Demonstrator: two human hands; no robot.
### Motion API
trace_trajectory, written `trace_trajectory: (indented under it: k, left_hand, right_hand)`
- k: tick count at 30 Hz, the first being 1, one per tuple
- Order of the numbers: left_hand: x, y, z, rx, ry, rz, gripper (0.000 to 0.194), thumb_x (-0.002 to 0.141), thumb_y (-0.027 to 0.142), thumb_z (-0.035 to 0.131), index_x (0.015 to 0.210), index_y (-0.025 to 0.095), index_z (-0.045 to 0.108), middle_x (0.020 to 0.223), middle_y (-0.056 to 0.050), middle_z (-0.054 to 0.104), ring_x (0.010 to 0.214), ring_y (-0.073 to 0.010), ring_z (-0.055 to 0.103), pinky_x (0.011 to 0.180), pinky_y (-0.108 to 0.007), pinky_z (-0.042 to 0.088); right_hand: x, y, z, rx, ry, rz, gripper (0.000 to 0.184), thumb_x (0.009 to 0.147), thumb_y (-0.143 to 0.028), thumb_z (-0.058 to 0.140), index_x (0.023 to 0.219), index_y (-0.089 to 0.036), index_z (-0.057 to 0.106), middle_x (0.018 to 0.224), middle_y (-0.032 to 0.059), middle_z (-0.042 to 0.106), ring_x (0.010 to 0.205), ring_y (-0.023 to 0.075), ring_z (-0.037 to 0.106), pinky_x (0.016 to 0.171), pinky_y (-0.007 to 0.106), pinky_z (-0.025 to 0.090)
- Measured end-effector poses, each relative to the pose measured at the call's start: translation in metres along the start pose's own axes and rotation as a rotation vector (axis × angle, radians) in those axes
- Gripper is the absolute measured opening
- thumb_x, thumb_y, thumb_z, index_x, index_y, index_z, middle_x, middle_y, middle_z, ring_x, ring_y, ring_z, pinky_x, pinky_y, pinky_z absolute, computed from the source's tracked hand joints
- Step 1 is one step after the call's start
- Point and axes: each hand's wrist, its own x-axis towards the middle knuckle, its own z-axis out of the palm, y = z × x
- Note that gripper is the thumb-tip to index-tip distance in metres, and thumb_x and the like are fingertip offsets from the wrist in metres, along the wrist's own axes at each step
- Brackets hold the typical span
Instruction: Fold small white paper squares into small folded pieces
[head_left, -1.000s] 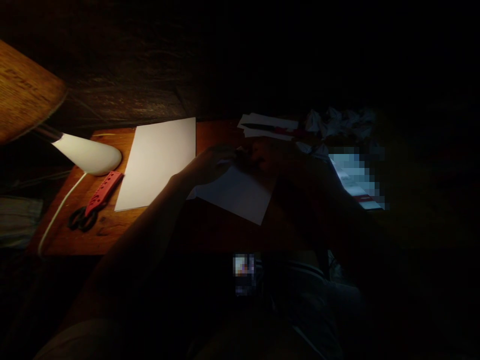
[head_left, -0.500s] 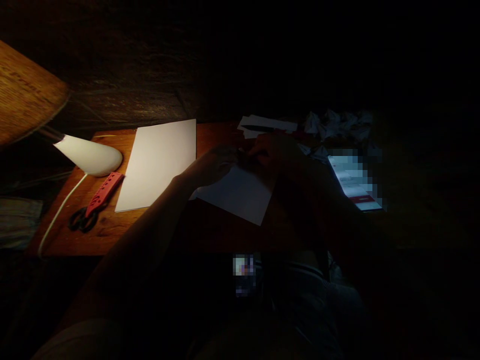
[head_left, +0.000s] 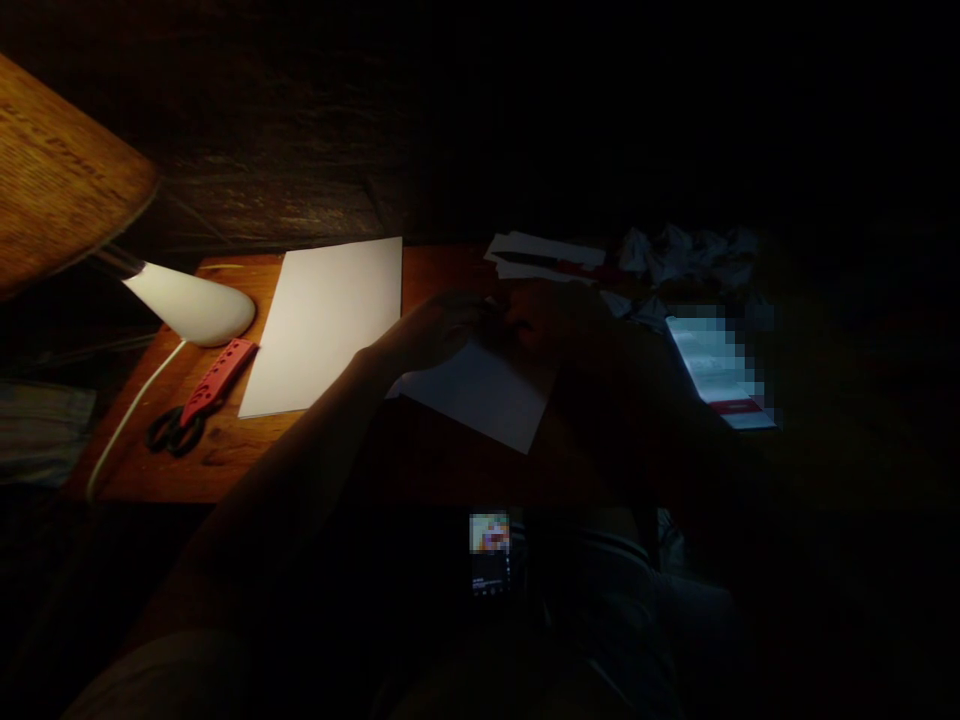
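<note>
The scene is very dark, lit only from the left. My left hand (head_left: pixel 435 325) and my right hand (head_left: pixel 555 315) meet at the far edge of a white sheet of paper (head_left: pixel 487 395) lying tilted on the wooden table (head_left: pixel 330 450). Both hands have curled fingers pinching that edge of the sheet. The fingertips are lost in shadow. A larger white sheet (head_left: pixel 322 320) lies flat just left of my left hand.
A white lamp (head_left: pixel 187 305) with a white cord stands at the left, beside red-handled scissors (head_left: pixel 199 395). A lit tablet (head_left: pixel 720 370) lies at the right, crumpled paper (head_left: pixel 682 255) and folded paper strips (head_left: pixel 547 255) behind. A lit phone (head_left: pixel 491 555) rests on my lap.
The hands stay at the sheet's far edge with only small finger shifts. The view has drifted slightly, so everything sits a little further right.
</note>
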Motion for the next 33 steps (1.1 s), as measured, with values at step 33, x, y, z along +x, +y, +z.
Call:
trace_trajectory:
  k: [33]
  left_hand:
    - [-0.0004, 0.0084, -0.0012, 0.087, -0.074, -0.054, 0.029, 0.106, 0.018, 0.058, 0.123, 0.019, 0.081, 0.133, -0.014, 0.084, 0.123, -0.0315, 0.08, 0.108, -0.045, 0.064]
  right_hand:
    - [-0.0027, -0.0013, 0.0051, -0.023, 0.041, -0.048, 0.039, 0.099, -0.022, 0.06, 0.115, -0.024, 0.095, 0.129, 0.011, 0.087, 0.114, 0.0319, 0.075, 0.076, 0.04, 0.046]
